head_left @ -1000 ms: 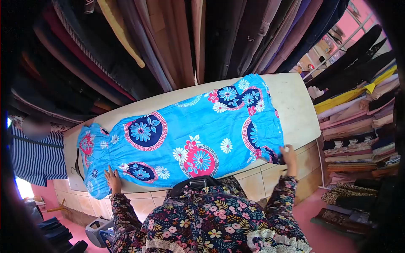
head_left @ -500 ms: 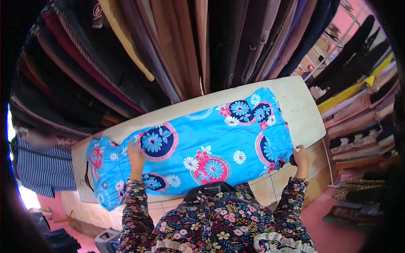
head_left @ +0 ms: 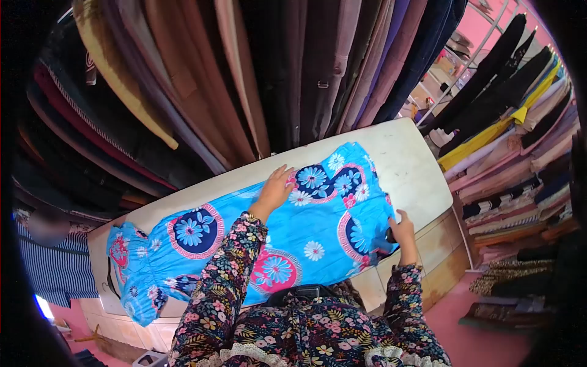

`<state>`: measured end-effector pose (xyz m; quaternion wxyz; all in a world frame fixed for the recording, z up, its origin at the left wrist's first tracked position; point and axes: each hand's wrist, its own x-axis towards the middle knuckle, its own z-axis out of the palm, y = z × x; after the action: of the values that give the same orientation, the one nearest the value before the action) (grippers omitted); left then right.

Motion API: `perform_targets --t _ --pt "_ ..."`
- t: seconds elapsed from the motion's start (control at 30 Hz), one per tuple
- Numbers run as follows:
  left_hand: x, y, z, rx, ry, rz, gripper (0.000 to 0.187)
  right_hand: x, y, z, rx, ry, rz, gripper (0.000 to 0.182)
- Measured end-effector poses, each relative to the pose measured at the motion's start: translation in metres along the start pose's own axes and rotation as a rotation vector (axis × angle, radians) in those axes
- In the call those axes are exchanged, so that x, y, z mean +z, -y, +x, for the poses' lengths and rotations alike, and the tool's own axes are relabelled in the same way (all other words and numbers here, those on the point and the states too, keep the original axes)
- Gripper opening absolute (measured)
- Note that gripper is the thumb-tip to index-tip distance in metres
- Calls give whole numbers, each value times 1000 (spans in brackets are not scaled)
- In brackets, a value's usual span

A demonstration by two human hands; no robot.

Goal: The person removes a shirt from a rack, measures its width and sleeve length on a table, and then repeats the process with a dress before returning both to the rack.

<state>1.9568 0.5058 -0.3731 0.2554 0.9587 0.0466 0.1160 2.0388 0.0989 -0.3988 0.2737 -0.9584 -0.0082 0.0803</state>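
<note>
A bright blue dress with white daisies and round navy and pink flower motifs lies spread across the pale board. Its gathered end is at the left, where part of a black hanger sticks out. My left hand lies open on the dress's far edge, fingers stretched out toward the back. At the right end, beside the dress's near corner, my right hand is closed around a small dark object, mostly hidden by the fingers. I cannot make out what it is.
Behind the board hangs a dense row of trousers. More garments hang at the right, including a yellow one, above folded leopard-print cloth. A striped garment hangs at the left. Tiles line the board's near side.
My left hand has moved from the dress's left part rightward and away from me to its far edge. My right hand stays near the right end. The whole view has shifted slightly.
</note>
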Motion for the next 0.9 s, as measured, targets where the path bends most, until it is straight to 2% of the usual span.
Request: perform_targets --t 0.1,0.13,0.17,0.23,0.27,0.3,0.37,0.43,0.53,0.6,0.63,0.7,0.77,0.83,0.87,0.9 --pt "25 -27 36 -85 8 -38 56 9 -6 13 36 93 95 61" --pt "38 -29 48 -4 -99 46 63 15 -8 18 48 117 63 65" --pt "50 -30 56 -14 -97 52 63 20 -11 20 17 124 45 64" --pt "57 -46 73 -209 18 56 60 16 -4 18 31 117 61 59" --pt "61 -48 76 -194 6 187 43 17 -7 20 30 128 60 59" --pt "61 -54 74 -207 11 188 43 18 -10 21 13 134 78 55" --pt "54 -60 63 163 230 -131 27 18 -16 22 -8 159 94 50" --pt "38 -88 26 443 573 -135 18 16 -16 19 -24 169 151 45" --pt "24 -102 -9 376 709 -66 16 19 -18 15 -53 170 150 43" --pt "34 -89 -11 -25 278 -103 18 21 -21 15 -63 183 170 42" --pt "42 -84 -9 -32 280 -99 18 23 -22 16 -77 175 165 42" --pt "61 -86 4 -50 54 -66 19 24 -23 17 -90 164 164 42" --pt "74 -90 16 -53 101 -55 22 23 -23 18 -115 172 158 40" --pt "75 -97 34 -208 544 94 29 24 -24 19 -122 169 142 39" --pt "76 -93 39 -122 610 63 35 24 -24 19 -131 171 126 38" --pt "81 -85 38 -120 615 63 35 24 -24 19 -126 172 127 38"
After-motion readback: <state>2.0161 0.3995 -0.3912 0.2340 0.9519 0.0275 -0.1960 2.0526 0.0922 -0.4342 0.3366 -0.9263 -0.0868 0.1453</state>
